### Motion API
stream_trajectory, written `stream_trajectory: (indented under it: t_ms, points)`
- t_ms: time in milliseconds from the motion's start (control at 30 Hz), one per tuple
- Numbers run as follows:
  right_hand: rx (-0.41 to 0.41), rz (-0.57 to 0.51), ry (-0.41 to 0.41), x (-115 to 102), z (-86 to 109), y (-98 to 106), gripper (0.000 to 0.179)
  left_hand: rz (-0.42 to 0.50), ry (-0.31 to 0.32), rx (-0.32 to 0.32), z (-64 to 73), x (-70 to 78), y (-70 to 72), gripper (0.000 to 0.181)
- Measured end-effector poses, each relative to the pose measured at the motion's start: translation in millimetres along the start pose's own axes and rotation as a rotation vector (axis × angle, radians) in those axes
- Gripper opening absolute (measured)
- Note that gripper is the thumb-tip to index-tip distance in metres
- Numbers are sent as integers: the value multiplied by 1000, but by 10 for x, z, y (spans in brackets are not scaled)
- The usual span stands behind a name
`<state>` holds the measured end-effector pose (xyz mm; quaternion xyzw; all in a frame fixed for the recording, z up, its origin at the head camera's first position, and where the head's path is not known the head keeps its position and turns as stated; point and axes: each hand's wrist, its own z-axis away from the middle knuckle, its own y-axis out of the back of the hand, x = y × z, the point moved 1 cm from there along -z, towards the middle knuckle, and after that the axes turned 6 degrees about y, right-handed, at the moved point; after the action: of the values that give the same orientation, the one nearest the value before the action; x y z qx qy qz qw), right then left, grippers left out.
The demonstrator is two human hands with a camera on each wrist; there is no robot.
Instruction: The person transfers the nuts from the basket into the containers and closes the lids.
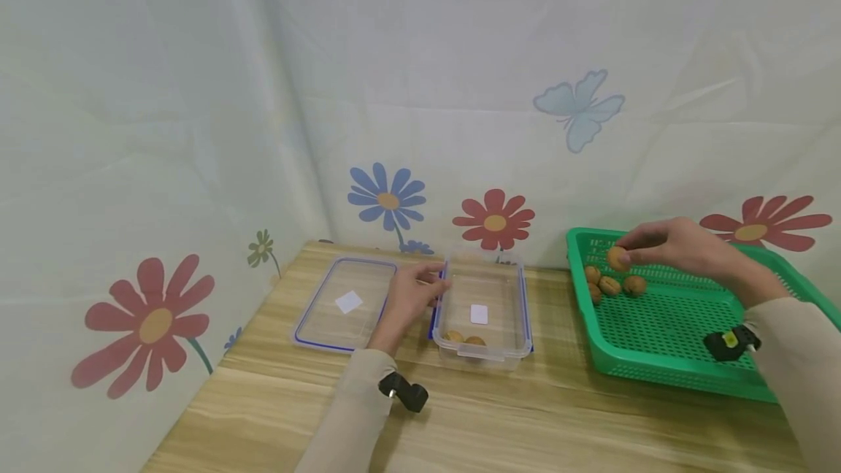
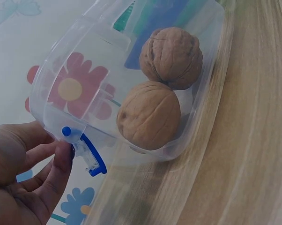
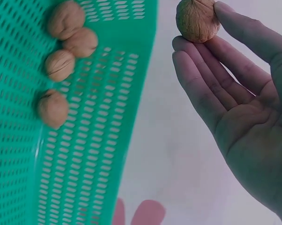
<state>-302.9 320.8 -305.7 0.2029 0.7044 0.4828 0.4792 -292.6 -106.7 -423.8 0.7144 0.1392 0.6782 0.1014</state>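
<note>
Between thumb and fingertips my right hand (image 1: 680, 248) pinches a walnut (image 1: 617, 259), raised over the left part of a green basket (image 1: 594, 334). Several walnuts (image 3: 60, 64) lie together inside that basket. My left hand (image 1: 409, 296) grips the left side edge of a clear plastic container (image 1: 515, 351), its fingers right by a blue-edged latch (image 2: 93, 157) in the left wrist view. Two walnuts (image 2: 150, 116) rest at the container's near end. A white label (image 1: 479, 314) shows on the container.
Left of the container lies a clear lid (image 1: 307, 338) with a blue seal and a white label. Everything stands on a wood-grain table (image 1: 479, 422). A flower-printed curtain (image 1: 434, 93) rises right behind it and along the left side.
</note>
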Motion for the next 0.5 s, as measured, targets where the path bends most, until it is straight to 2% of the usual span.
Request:
stream_trajectory:
  t_ms: [500]
  points:
    - [127, -60, 54, -521, 134, -56, 40, 3, 6, -6, -35, -43, -16, 37]
